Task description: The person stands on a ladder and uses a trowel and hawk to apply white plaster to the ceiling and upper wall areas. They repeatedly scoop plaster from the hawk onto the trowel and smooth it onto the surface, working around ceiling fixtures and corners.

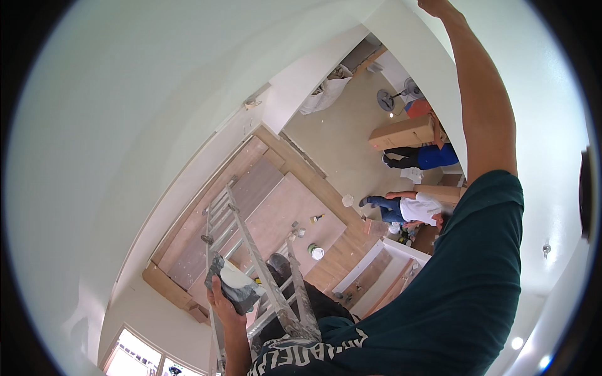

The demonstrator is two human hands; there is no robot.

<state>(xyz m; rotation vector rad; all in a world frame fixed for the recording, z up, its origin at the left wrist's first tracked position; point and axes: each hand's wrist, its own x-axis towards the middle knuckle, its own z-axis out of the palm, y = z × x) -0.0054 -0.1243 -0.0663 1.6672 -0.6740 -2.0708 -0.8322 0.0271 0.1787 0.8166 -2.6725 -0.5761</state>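
My left hand (227,308) is closed round a dark, smeared mud pan (237,297) with white paste in it, beside the stepladder. My right arm stretches up across the view to the pale ceiling and wall surface (407,28). At the upper edge my right hand (434,6) appears with curled fingers, partly cut off; whatever it grips lies outside the picture. Below me is a paint-spattered aluminium stepladder (251,241), and my dark shoe (279,266) shows between its rails.
Far below lie a white-topped tub (316,252) and a brush (316,219) on boards. To the right, one person (433,155) stands by a long cardboard box (402,133); another person in a white top (419,208) is near shelves. A fan (386,99) and white sacks (327,92) stand farther off.
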